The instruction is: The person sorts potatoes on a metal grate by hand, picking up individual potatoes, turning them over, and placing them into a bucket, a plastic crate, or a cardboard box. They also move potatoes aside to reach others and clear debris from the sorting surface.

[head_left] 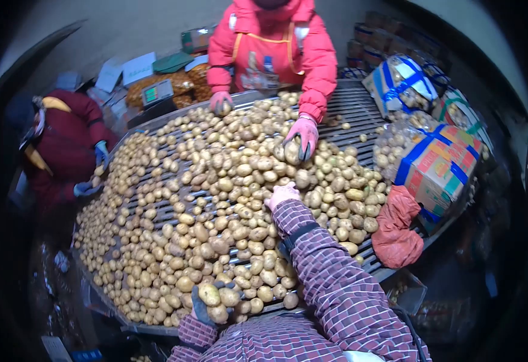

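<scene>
Near the front edge, my left hand (202,309), in a grey glove, is closed around a few potatoes (210,295), its fingers partly hidden beneath them. My right hand (284,194) is stretched out to the middle of a large potato heap (244,231) and rests among the potatoes there. Its fingertips are hidden, so I cannot make out whether it grips one. The heap lies on a slatted metal sorting table (360,99).
Opposite, a person in a red coat handles potatoes with pink gloves (303,134). Another person in dark red (74,130) stands at the left edge. At right are a taped box (437,166) and a red plastic bag (398,232). A scale (157,93) stands behind.
</scene>
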Available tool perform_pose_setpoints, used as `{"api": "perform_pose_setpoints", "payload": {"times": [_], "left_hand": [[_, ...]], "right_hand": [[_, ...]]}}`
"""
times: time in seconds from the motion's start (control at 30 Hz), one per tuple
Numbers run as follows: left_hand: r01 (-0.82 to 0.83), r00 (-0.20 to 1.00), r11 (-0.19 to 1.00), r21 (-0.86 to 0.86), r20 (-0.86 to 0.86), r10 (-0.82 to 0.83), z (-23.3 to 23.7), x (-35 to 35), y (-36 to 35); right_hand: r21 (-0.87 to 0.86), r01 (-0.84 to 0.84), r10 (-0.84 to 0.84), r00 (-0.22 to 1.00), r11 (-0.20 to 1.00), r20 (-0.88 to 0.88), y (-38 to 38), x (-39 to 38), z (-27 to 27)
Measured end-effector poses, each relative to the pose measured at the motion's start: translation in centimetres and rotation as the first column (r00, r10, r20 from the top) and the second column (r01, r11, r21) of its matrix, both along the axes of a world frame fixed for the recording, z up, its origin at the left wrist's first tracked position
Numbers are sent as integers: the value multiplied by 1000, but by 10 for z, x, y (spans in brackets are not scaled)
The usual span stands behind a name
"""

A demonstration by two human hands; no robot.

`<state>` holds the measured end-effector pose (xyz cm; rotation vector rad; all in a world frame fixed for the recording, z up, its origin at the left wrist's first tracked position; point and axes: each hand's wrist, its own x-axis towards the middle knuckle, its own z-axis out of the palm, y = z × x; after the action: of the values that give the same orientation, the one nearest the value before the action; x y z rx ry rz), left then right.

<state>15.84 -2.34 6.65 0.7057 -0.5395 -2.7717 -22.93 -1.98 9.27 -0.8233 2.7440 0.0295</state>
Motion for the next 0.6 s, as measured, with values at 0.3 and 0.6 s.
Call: {"api": "perform_pose_setpoints", "payload": {"times": [0.3, 0.6], "left_hand": [[-39, 998, 989, 143, -45, 46, 49, 53, -37], [-440, 890, 872, -212, 29, 456, 37, 147, -55]], "right_hand": [[-181, -175, 207, 962, 968, 175, 57, 3, -5], [-585, 266, 205, 762, 766, 614, 74, 8, -13]]}}
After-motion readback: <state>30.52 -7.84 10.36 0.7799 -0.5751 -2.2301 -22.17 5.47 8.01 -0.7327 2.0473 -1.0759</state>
